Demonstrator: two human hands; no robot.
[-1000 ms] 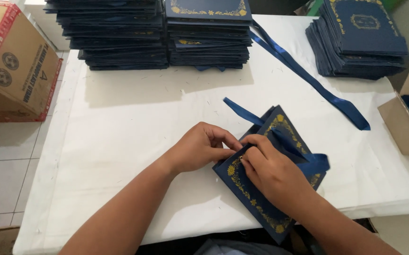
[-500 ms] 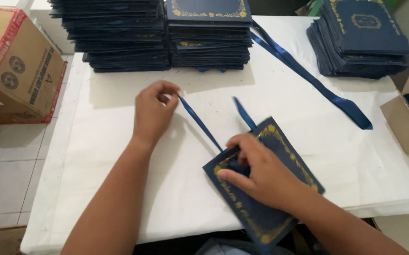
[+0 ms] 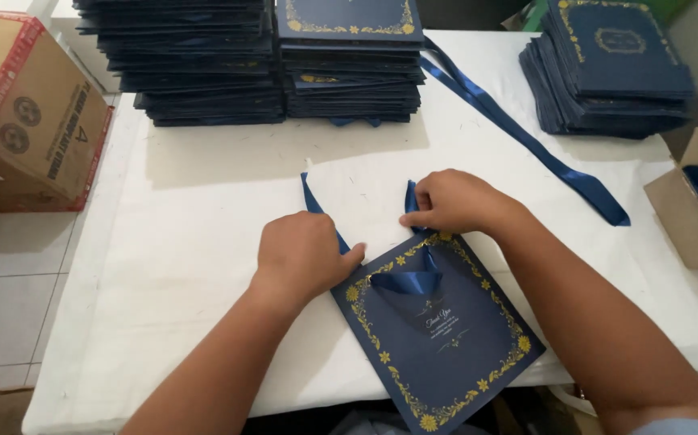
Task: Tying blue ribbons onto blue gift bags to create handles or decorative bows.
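Two ribbon tails (image 3: 314, 203) pinched in fingers (image 3: 417, 217) above navy card (image 3: 437, 330).

card (image 3: 446, 338): navy, gold floral border | ribbon (image 3: 407, 281): blue satin | table (image 3: 204, 242): white

Both bare forearms reach in from the near edge and converge toward the middle. The left hand (image 3: 302, 256) lies palm down, knuckles up, its fingers curled under and the thumb stretched out to the right. The right hand (image 3: 454, 201) sits slightly farther and to the right, wrist bent, fingers (image 3: 417, 216) bunched in a pinch pointing left. The hands are near each other, not touching.
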